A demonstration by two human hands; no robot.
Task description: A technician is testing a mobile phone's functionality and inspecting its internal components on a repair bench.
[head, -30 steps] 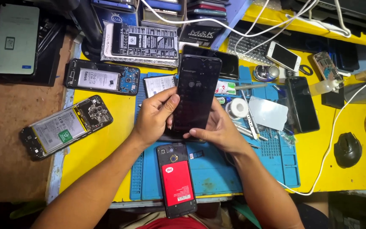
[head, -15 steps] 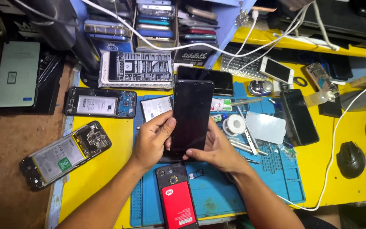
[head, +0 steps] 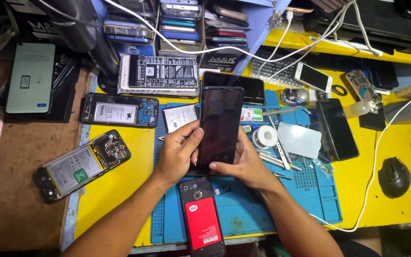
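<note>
Both of my hands hold a dark phone (head: 220, 124), screen up and off, tilted above a blue work mat (head: 243, 209). My left hand (head: 179, 152) grips its left edge with the thumb on the glass. My right hand (head: 243, 166) supports its lower end from below, thumb across the bottom edge. Just under my hands lies a phone with a red back and black top (head: 200, 216), camera end toward the held phone.
Two opened phones with bare batteries (head: 82, 164) (head: 119, 110) lie at left on the yellow table (head: 120, 190). A tape roll (head: 264, 137), tweezers (head: 281, 147), a white card (head: 299, 140), a black phone (head: 337, 128) and a mouse (head: 394, 177) sit at right. Stacked phones fill the blue shelf (head: 262, 28) behind.
The view has shifted down, so everything sits lower in frame. My hands keep the same grip on the dark phone, holding it slightly lower over the mat.
</note>
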